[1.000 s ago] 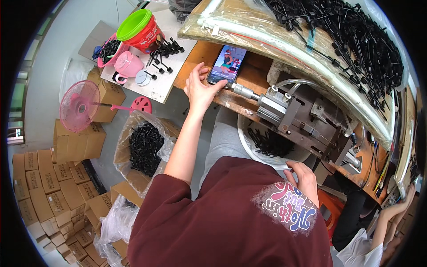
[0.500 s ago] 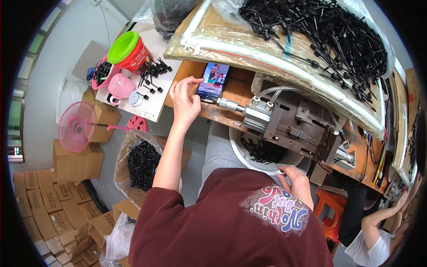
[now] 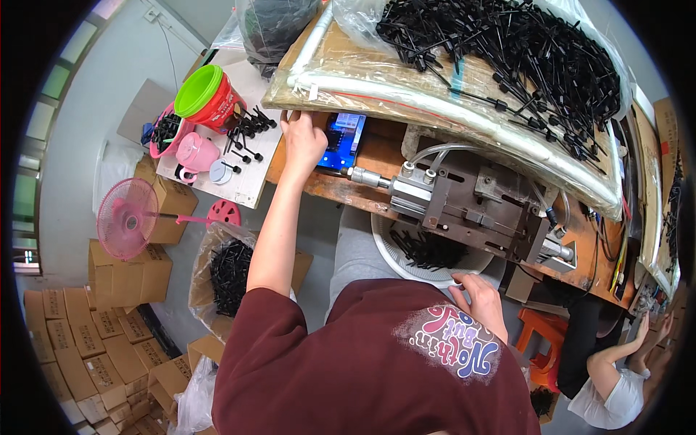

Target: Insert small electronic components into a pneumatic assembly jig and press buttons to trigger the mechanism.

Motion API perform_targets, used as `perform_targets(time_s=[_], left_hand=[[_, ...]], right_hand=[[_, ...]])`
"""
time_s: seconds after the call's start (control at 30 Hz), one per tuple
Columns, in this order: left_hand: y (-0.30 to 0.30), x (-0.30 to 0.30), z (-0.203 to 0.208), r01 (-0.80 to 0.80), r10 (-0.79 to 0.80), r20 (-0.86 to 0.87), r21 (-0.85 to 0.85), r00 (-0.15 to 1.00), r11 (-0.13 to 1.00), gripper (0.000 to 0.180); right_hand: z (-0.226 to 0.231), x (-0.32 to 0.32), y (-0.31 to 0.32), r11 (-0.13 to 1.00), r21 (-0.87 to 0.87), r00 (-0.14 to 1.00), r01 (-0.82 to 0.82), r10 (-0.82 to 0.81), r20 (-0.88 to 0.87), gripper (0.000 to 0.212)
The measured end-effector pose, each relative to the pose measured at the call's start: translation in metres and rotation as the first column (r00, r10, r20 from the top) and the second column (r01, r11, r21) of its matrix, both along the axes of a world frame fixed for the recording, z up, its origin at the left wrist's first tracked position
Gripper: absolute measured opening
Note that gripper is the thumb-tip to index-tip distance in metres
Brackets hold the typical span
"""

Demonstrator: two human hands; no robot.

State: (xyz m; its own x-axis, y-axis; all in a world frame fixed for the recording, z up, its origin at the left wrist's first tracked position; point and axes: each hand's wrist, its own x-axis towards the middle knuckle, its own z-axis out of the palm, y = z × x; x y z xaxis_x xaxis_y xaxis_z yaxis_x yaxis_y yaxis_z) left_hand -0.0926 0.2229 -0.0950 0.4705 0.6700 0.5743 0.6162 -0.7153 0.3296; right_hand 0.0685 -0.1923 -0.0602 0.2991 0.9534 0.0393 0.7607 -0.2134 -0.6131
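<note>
My left hand (image 3: 304, 145) is beside a phone (image 3: 341, 142) lying on the wooden workbench, its screen lit blue. The fingers are bent and slightly apart, with their tips partly hidden at the edge of the tilted, plastic-wrapped board (image 3: 362, 87). Nothing shows in that hand. My right hand (image 3: 481, 302) rests in front of my shirt near the rim of a white basket (image 3: 378, 250), fingers loosely bent and thumb apart, holding nothing visible. Black plastic parts (image 3: 428, 249) lie in the basket. Just above it, a metal clamping machine (image 3: 475, 210) with air cylinders is fixed to the bench.
Black stemmed parts (image 3: 507, 58) are heaped on the board. A side table bears a red-and-green bucket (image 3: 217, 101) and a pink jug (image 3: 197, 152). Below are a pink fan (image 3: 127, 217), a lined bin (image 3: 205, 290) and stacked cartons (image 3: 87, 348). Another person (image 3: 609, 391) sits at right.
My left hand has moved up toward the board's edge, and its fingers have bent. The phone screen has changed from a picture to a blue display. My right hand stays almost still.
</note>
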Motion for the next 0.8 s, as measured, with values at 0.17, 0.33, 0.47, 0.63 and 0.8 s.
perform_targets(time_s=[0.17, 0.33, 0.47, 0.63, 0.8], left_hand=[[-0.02, -0.012, 0.015, 0.174, -0.175, -0.022, -0.046, 0.984, 0.984, 0.048], [-0.021, -0.007, 0.01, 0.266, -0.276, -0.044, -0.155, 0.96, 0.951, 0.051], [-0.007, 0.002, 0.003, 0.125, -0.138, -0.052, -0.2, 0.989, 0.972, 0.052], [-0.001, 0.008, 0.005, 0.107, -0.125, -0.02, -0.393, 0.992, 0.913, 0.048], [0.03, 0.0, -0.016, -0.03, 0.018, -0.094, -0.13, 0.995, 0.991, 0.045]], right_hand=[[-0.005, 0.0, -0.001, 1.0, -0.018, 1.0, -0.005, 0.005, -0.006, 0.022], [-0.005, 0.0, 0.0, 1.0, -0.023, 1.0, -0.005, 0.005, -0.017, 0.022], [-0.008, 0.001, 0.001, 1.0, -0.012, 1.0, -0.005, 0.005, -0.004, 0.022], [-0.012, 0.0, -0.005, 0.999, -0.04, 1.0, 0.019, -0.02, -0.013, 0.022], [-0.014, -0.002, -0.003, 1.0, -0.002, 1.0, 0.004, -0.004, 0.025, 0.025]])
